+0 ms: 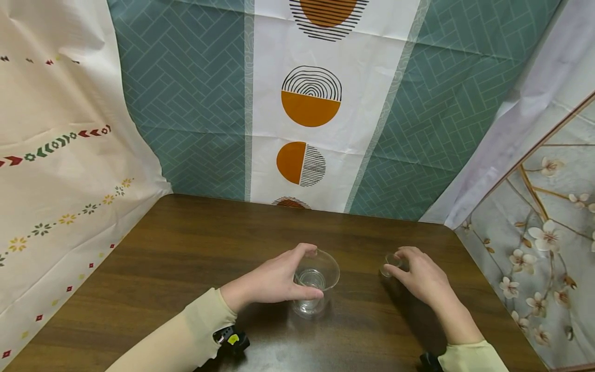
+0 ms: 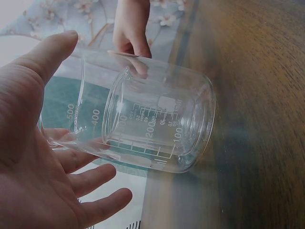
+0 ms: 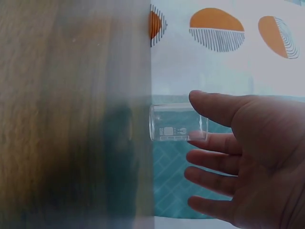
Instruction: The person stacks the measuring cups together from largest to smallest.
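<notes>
A large clear glass beaker point(image 1: 331, 271) with white volume marks stands on the wooden table, near the middle. Inside it sits a smaller marked beaker point(image 2: 157, 117), nested toward the bottom. My left hand point(image 1: 271, 279) holds the large beaker near its rim, thumb on the near side and index finger on the far side; its other fingers are spread loosely. Further right, a small clear beaker point(image 3: 174, 121) stands upright on the table. My right hand point(image 1: 425, 276) has it between thumb and index finger near the top, the remaining fingers stretched out beside it.
The brown wooden table point(image 1: 200, 243) runs back to a green and white patterned cloth point(image 1: 195, 103). A cream cloth point(image 1: 60, 155) hangs along the left, and a flowered cloth point(image 1: 534, 263) borders the right side.
</notes>
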The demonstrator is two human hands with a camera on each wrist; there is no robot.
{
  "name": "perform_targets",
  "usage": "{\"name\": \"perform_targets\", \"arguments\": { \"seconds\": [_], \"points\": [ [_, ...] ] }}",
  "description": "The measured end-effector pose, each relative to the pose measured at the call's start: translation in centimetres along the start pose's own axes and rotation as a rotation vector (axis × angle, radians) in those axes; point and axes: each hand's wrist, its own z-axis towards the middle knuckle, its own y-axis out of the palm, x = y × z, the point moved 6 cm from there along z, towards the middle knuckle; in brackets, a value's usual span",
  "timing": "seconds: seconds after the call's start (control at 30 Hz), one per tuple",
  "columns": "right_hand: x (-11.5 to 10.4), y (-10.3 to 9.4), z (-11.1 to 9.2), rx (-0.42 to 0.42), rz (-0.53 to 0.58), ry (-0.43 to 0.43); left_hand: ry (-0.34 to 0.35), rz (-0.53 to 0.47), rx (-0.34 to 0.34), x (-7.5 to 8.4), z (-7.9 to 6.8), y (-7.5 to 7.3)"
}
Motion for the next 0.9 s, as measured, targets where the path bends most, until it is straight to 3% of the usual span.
{"name": "perform_targets", "arguments": {
  "seconds": [0.9],
  "points": [
    [-5.2,-2.3,-0.8,0.078,0.057,-0.107,0.006,-0.014,0.008,0.0,-0.1,0.0]
  ]
}}
